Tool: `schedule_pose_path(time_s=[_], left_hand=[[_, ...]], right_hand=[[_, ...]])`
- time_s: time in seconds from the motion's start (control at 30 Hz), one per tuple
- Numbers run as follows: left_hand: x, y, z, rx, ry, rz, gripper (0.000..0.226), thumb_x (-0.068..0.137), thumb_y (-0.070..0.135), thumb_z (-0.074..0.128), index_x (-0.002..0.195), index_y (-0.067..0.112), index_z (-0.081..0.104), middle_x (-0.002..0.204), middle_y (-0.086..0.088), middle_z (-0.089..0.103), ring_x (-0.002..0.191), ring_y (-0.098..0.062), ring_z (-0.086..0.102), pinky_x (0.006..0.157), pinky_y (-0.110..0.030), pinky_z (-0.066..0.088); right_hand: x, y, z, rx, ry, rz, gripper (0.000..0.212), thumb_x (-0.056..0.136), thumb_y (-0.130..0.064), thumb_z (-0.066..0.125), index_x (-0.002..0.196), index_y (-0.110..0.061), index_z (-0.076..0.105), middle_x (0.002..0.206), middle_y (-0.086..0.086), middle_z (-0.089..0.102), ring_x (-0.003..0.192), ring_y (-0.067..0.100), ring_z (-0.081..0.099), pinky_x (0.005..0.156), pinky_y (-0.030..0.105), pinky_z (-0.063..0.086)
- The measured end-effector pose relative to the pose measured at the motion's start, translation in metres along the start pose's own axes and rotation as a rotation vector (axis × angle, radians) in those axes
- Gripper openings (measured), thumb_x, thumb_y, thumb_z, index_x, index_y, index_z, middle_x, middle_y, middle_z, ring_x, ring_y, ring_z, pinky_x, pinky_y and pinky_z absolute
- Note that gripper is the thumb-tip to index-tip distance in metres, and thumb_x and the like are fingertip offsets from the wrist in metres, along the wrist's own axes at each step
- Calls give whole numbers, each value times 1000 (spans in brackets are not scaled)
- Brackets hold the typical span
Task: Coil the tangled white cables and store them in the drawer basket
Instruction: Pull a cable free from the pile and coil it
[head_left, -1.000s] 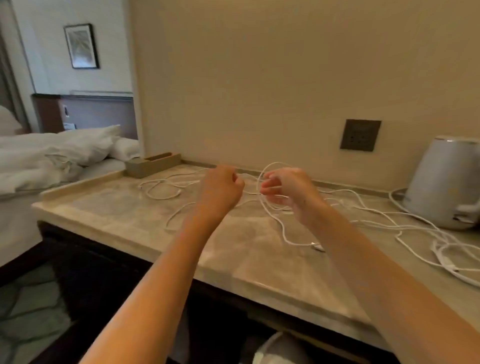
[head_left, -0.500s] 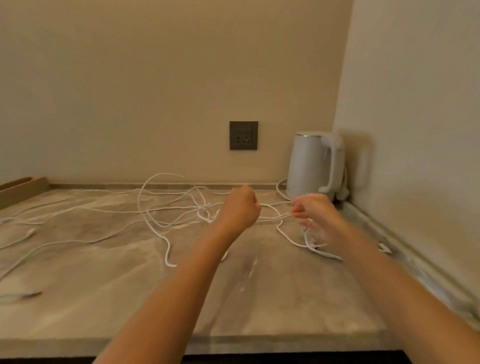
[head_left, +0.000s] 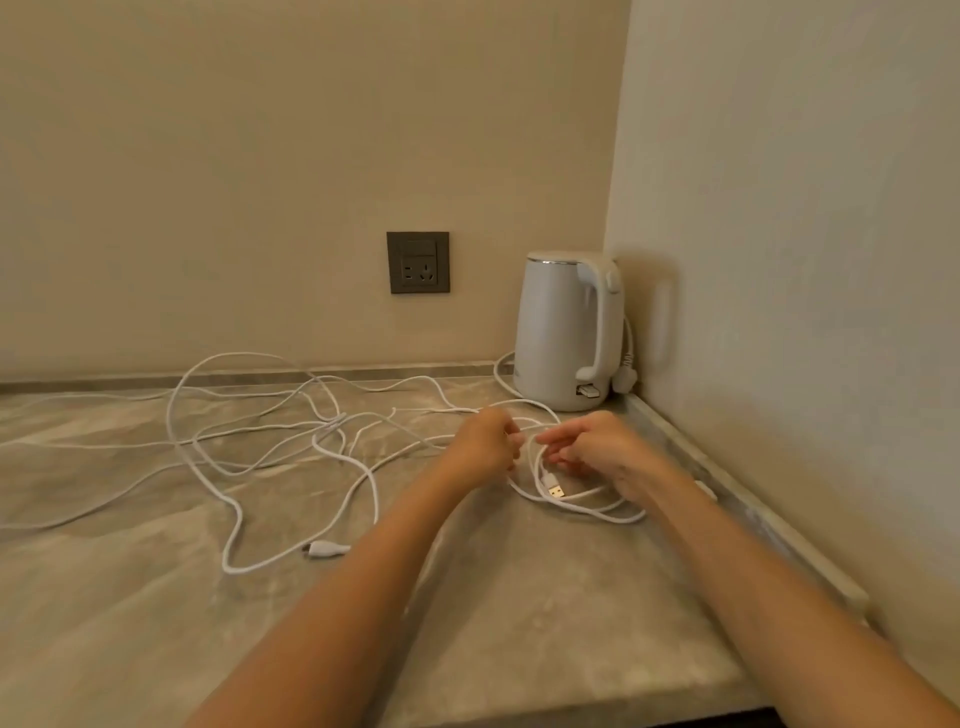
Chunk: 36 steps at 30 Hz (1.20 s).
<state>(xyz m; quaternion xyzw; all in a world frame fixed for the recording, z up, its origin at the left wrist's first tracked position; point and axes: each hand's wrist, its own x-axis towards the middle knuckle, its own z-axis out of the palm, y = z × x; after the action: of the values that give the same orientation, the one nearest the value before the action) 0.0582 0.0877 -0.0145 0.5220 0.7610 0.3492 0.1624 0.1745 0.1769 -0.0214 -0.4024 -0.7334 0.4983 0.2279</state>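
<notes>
Thin white tangled cables (head_left: 270, 441) are sprawling over the beige marbled stone countertop (head_left: 156, 623), left of the white plastic electric kettle (head_left: 563, 332). A few loops with a gold USB plug (head_left: 557, 491) are lying just in front of the kettle. Left hand (head_left: 485, 441) is gripping a strand with curled fingers. Right hand (head_left: 597, 449) is pinching the loops, beside the left hand. Dark grey square wall socket (head_left: 418, 262) is sitting up-left of the kettle.

This is a corner of a home or hotel-style room. A white electric kettle (head_left: 563, 332) stands at centre right on a stone-look table (head_left: 130, 597), a dark wall socket (head_left: 418, 262) is set in the plain beige wall (head_left: 260, 156), and white cables (head_left: 324, 548) are strewn about.
</notes>
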Motion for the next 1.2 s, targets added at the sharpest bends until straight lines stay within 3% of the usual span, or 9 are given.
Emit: schedule_pose_path(time_s=[0.1, 0.2, 0.3, 0.4, 0.53, 0.73, 0.97, 1.1, 1.2], left_hand=[[3, 0, 1, -127, -47, -45, 13, 92, 12, 55, 80, 9, 59, 68, -8, 61, 49, -5, 57, 41, -11, 43], [9, -2, 2, -173, -21, -73, 24, 89, 5, 56, 65, 9, 58, 56, -4, 59, 39, -1, 54, 42, -11, 44], [17, -9, 1, -132, 100, -115, 33, 86, -2, 51, 56, 6, 57, 44, -3, 58, 41, -10, 56, 54, -24, 53], [18, -14, -4, 23, 218, -103, 27, 82, -1, 49, 58, 6, 60, 68, -18, 68, 64, -27, 66, 70, -33, 56], [17, -12, -17, 81, 8, -164, 20, 81, 3, 49, 64, 11, 57, 66, -10, 61, 66, -27, 66, 61, -32, 58], [22, 1, -31, 186, -250, -171, 9, 79, 8, 58, 71, 7, 63, 66, -8, 61, 63, -20, 59, 58, -24, 52], [29, 0, -13, 226, 100, 78, 12, 86, 9, 54, 96, 6, 60, 105, -13, 62, 94, -24, 59, 74, -28, 44], [24, 2, -2, 307, -139, 108, 16, 83, 26, 64, 85, 10, 67, 85, -8, 65, 76, -15, 55, 63, -24, 40], [24, -4, -6, 299, -134, 43, 15, 83, 11, 59, 92, 3, 68, 97, -13, 68, 80, -18, 58, 68, -24, 43]], right_hand=[[0, -1, -1, 144, -29, -32, 44, 84, 21, 35, 84, -6, 69, 76, 9, 67, 70, 14, 64, 66, 20, 55], [3, -1, -2, 214, 15, -30, 37, 87, 15, 39, 81, -5, 68, 75, 10, 67, 70, 15, 64, 74, 26, 53], [10, 1, -2, 225, 110, -3, 26, 88, 12, 44, 82, -1, 66, 73, 12, 66, 66, 17, 64, 70, 27, 55], [19, 1, -1, 147, 207, 2, 27, 87, 11, 45, 72, -5, 59, 69, 15, 62, 61, 20, 60, 59, 25, 55], [29, 3, -5, -52, 314, -15, 31, 85, 6, 48, 65, -14, 58, 65, 9, 63, 65, 23, 61, 67, 34, 56], [23, -4, -8, -151, 154, 73, 23, 88, 7, 50, 72, -8, 57, 63, 14, 60, 45, 17, 53, 36, 19, 40], [24, -8, -12, -311, -11, 50, 12, 81, 0, 68, 71, -6, 65, 66, 9, 64, 59, 16, 61, 53, 22, 52], [22, -11, -14, -334, -116, 72, 19, 82, -5, 70, 95, 9, 68, 69, 9, 63, 62, 12, 59, 61, 17, 50], [18, -14, -16, -346, -236, 60, 22, 79, -9, 72, 91, 9, 70, 67, 6, 61, 66, 13, 52, 62, 19, 43]])
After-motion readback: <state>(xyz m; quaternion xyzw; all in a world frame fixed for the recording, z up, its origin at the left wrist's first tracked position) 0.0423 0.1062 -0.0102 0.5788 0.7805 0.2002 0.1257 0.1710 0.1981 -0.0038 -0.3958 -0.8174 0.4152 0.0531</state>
